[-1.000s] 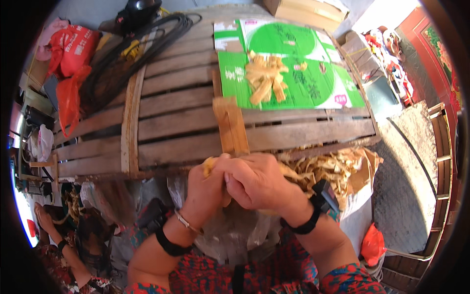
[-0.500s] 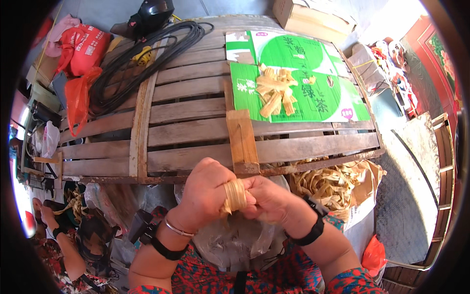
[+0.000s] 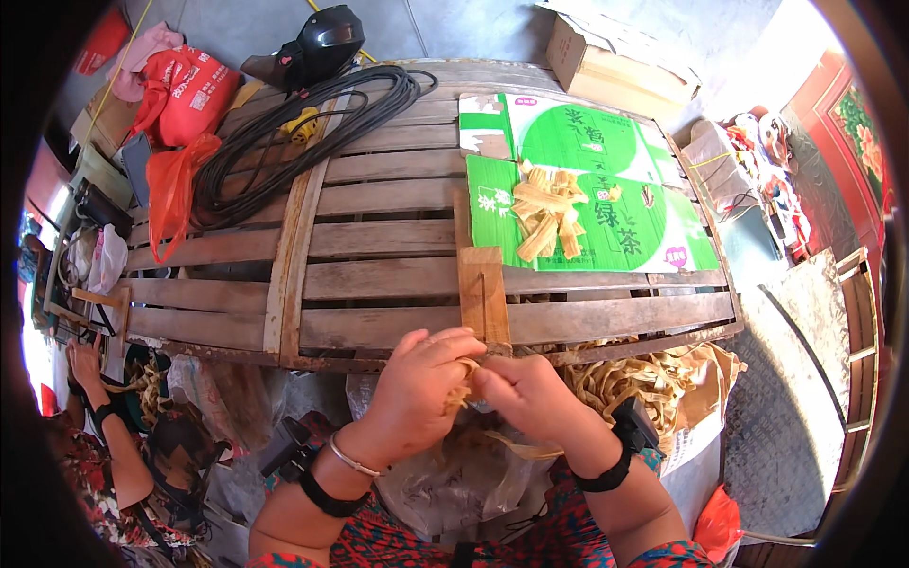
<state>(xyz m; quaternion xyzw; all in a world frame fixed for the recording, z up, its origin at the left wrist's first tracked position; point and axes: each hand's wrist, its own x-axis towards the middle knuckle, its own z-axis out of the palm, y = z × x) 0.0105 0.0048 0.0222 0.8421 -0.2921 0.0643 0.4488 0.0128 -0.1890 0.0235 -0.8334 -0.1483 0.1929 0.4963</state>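
Your left hand [image 3: 415,390] curls around a pale strip bundle [image 3: 458,396], and your right hand [image 3: 519,390] closes thumb and fingers on its right side, so both touch it. The bundle sits between them, just short of the table [image 3: 379,327]; its visible part slants down toward you, but fingers hide the rest. Loose strips [image 3: 653,379] lie to the right, nearer your right hand; folded strips [image 3: 546,213] rest beyond both, on green cardboard [image 3: 668,213] printed with large dark characters. The red bag [image 3: 192,95] carries white lettering and a square code.
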